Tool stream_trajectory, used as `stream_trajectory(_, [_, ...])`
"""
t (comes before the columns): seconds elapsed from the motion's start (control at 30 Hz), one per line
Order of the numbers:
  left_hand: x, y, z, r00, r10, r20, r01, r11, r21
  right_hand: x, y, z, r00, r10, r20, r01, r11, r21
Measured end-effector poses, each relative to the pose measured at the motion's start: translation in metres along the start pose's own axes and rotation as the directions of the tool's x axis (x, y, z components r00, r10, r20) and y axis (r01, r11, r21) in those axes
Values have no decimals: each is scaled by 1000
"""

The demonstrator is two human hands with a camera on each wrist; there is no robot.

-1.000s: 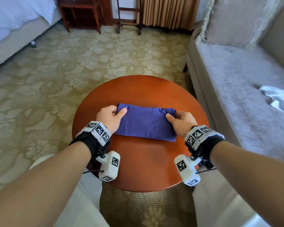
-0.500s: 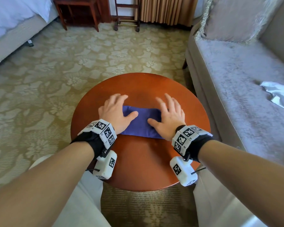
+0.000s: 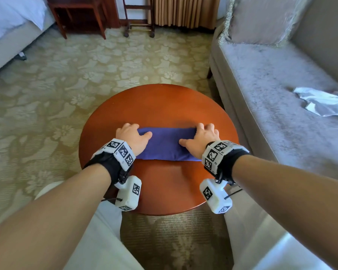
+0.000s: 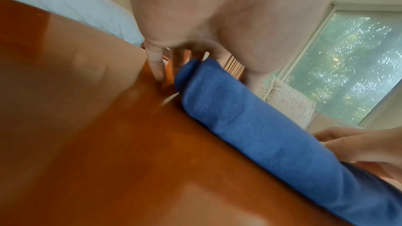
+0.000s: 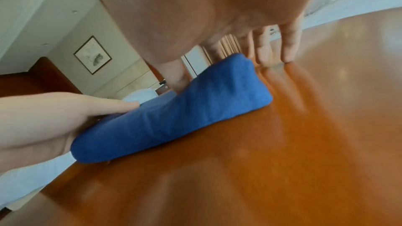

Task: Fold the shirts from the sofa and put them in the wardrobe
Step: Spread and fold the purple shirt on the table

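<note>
Folded blue shirt (image 3: 167,144) flat on round surface (image 3: 160,106) | left hand (image 3: 132,138) and right hand (image 3: 200,140) curled over its two ends, thumbs on top | soft, light, limp — likely sags mid-span | lift with fingers under both ends.

The place looks like a hotel-style bedroom: a bed with white linen (image 3: 10,18), a grey plush sofa (image 3: 271,78), floral-patterned beige carpet (image 3: 109,63), pleated tan curtains (image 3: 183,10), a round reddish wooden desk (image 3: 160,106) and a framed picture (image 5: 92,54) on the wall.
</note>
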State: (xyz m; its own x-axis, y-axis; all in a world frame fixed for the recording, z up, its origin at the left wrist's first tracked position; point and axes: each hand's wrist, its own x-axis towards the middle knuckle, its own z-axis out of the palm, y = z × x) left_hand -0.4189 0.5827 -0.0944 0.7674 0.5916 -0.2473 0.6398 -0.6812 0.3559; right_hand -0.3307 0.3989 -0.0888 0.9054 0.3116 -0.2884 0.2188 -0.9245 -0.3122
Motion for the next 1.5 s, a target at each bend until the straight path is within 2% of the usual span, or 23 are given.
stream_trajectory(0.07, [-7,4,-2,999,-36,-5,36,999,-8,-11,1,-6,993,120,2,-120,993,-1])
stream_trajectory(0.13, [-14,7,-3,993,-122,12,122,990,-66,-17,0,-5,978,196,70,-195,980,-30])
stream_trajectory(0.23, [-25,10,-3,957,-281,73,290,936,-197,-25,2,-11,960,247,135,-254,966,42])
stream_trajectory(0.3, [-31,11,-2,935,-337,113,355,895,-269,-36,4,-23,955,216,201,-244,961,126])
stream_trajectory(0.37, [-37,12,-1,927,-342,152,374,866,-331,-46,4,-34,938,182,294,-230,963,138])
stream_trajectory(0.47, [-48,14,-4,931,-305,199,361,852,-380,-52,-1,-32,886,120,448,-224,956,187])
stream_trajectory(0.57, [-58,14,-4,920,-290,262,377,838,-395,-29,20,-15,857,125,501,-300,910,286])
stream_trajectory(0.67, [-66,17,-1,902,-270,336,402,810,-427,-56,23,-31,876,153,458,-352,851,390])
stream_trajectory(0.83, [-74,13,6,907,-250,340,391,801,-453,-67,34,-37,848,221,482,-480,708,519])
stream_trajectory(0.93, [-75,8,10,904,-208,373,404,700,-589,-71,40,-43,864,210,457,-474,644,600])
stream_trajectory(1.1, [-80,23,1,911,-45,411,360,572,-737,-83,52,-61,890,194,413,-453,482,750])
stream_trajectory(1.2, [-83,56,-1,919,46,391,309,533,-788,-89,74,-81,913,225,342,-406,399,822])
stream_trajectory(1.3, [-91,103,3,922,138,363,247,512,-823,-98,112,-103,911,307,274,-367,305,879])
stream_trajectory(1.4, [-99,160,8,914,235,332,161,540,-826,-121,151,-128,902,388,188,-301,255,919])
stream_trajectory(1.5, [-116,221,16,914,263,309,108,576,-810,-144,195,-154,874,473,107,-245,240,939])
